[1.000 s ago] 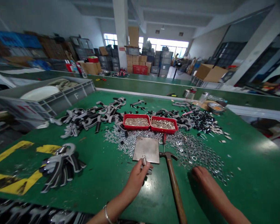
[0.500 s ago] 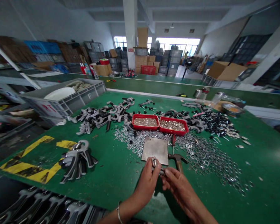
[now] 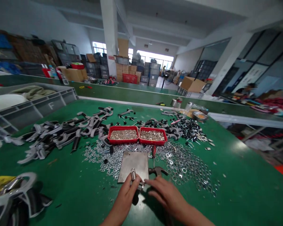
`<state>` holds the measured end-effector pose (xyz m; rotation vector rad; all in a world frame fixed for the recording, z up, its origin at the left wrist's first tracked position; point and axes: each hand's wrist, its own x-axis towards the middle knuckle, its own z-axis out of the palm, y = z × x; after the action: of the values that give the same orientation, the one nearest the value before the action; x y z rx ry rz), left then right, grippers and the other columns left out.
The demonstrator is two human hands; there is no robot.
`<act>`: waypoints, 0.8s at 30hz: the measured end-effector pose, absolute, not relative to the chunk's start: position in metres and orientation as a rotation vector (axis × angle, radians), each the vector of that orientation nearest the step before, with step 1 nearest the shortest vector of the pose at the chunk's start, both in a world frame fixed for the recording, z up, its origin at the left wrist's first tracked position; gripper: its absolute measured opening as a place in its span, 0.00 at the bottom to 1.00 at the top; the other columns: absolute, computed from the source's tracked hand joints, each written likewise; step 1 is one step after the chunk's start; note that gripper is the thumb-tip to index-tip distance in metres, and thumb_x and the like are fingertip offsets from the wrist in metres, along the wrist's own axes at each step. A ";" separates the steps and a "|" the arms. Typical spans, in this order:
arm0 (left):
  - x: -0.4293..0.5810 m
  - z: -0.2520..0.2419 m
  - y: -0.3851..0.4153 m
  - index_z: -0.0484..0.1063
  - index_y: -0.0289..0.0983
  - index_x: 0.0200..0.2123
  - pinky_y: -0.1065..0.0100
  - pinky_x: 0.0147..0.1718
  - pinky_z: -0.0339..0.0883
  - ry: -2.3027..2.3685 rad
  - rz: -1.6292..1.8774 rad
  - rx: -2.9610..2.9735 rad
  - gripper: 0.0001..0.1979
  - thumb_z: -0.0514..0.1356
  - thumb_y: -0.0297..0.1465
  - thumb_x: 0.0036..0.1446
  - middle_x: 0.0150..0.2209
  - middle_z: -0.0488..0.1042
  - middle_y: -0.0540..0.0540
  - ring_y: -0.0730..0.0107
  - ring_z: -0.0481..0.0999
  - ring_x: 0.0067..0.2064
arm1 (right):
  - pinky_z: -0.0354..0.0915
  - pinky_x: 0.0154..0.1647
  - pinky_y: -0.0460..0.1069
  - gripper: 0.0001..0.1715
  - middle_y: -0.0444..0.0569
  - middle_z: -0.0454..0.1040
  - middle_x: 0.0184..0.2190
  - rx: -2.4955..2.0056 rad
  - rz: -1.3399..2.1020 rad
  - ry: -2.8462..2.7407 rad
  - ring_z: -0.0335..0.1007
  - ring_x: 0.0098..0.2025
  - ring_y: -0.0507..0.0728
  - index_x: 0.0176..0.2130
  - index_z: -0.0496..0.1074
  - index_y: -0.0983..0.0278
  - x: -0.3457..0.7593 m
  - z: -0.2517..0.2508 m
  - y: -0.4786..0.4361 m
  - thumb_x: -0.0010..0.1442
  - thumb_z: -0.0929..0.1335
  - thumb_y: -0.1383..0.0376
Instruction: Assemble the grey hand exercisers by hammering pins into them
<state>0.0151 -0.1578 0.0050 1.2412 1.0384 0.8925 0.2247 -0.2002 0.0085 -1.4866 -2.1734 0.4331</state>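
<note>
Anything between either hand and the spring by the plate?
Nothing visible. The left hand holds the spring at the near edge of the metal plate, and the right hand rests right beside it. The hammer lies just beyond the right hand, not between.

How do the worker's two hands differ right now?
The left hand pinches a small spring upright at the near edge of the metal plate; the right hand lies palm down, its grip unclear. The left hand sits left of the hammer head; the right hand lies on its near side. Both reach toward one spot, fingertips nearly meeting.
</note>
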 end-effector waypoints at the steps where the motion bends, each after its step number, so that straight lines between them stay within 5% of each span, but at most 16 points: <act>1: 0.016 0.006 -0.152 0.74 0.40 0.36 0.67 0.45 0.64 1.046 0.898 1.262 0.21 0.58 0.52 0.58 0.36 0.76 0.46 0.59 0.73 0.42 | 0.70 0.45 0.50 0.18 0.49 0.77 0.44 -1.598 0.435 -2.107 0.74 0.44 0.57 0.55 0.69 0.55 0.250 0.011 -0.188 0.67 0.64 0.58; 5: 0.021 0.010 -0.132 0.74 0.40 0.33 0.68 0.41 0.64 1.142 0.935 1.246 0.22 0.58 0.53 0.57 0.34 0.76 0.46 0.60 0.72 0.39 | 0.67 0.47 0.55 0.16 0.54 0.76 0.41 -2.058 0.163 -1.642 0.72 0.43 0.59 0.45 0.72 0.65 0.370 0.013 -0.125 0.69 0.59 0.62; 12: 0.036 -0.012 -0.119 0.74 0.40 0.30 0.67 0.38 0.63 1.143 0.818 1.171 0.23 0.58 0.55 0.56 0.30 0.74 0.47 0.61 0.70 0.35 | 0.68 0.45 0.55 0.10 0.49 0.75 0.40 -2.246 0.137 -1.424 0.72 0.42 0.57 0.39 0.71 0.67 0.477 0.008 -0.055 0.63 0.69 0.61; 16: 0.040 -0.007 -0.120 0.73 0.38 0.31 0.67 0.35 0.64 1.053 0.910 0.802 0.20 0.62 0.51 0.54 0.31 0.73 0.46 0.64 0.70 0.34 | 0.68 0.46 0.55 0.07 0.57 0.76 0.40 -2.122 0.312 -1.431 0.75 0.42 0.61 0.41 0.69 0.66 0.434 0.018 -0.065 0.63 0.66 0.64; 21: 0.046 0.008 -0.129 0.71 0.35 0.32 0.69 0.35 0.65 0.890 1.045 0.563 0.19 0.66 0.46 0.53 0.32 0.71 0.46 0.68 0.69 0.34 | 0.72 0.45 0.56 0.18 0.52 0.79 0.40 -1.457 1.085 -1.192 0.79 0.39 0.61 0.48 0.66 0.59 0.281 0.028 -0.147 0.63 0.67 0.54; 24: 0.045 0.018 -0.143 0.70 0.36 0.34 0.68 0.37 0.66 0.805 1.039 0.579 0.16 0.64 0.44 0.56 0.33 0.72 0.47 0.68 0.70 0.35 | 0.74 0.45 0.56 0.17 0.52 0.78 0.43 -1.288 1.156 -1.065 0.79 0.41 0.61 0.46 0.68 0.58 0.204 0.028 -0.190 0.61 0.69 0.53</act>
<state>0.0445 -0.1432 0.0176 0.5788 0.8054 1.0388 0.2043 -0.1899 0.0279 -1.2877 -1.0651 1.1563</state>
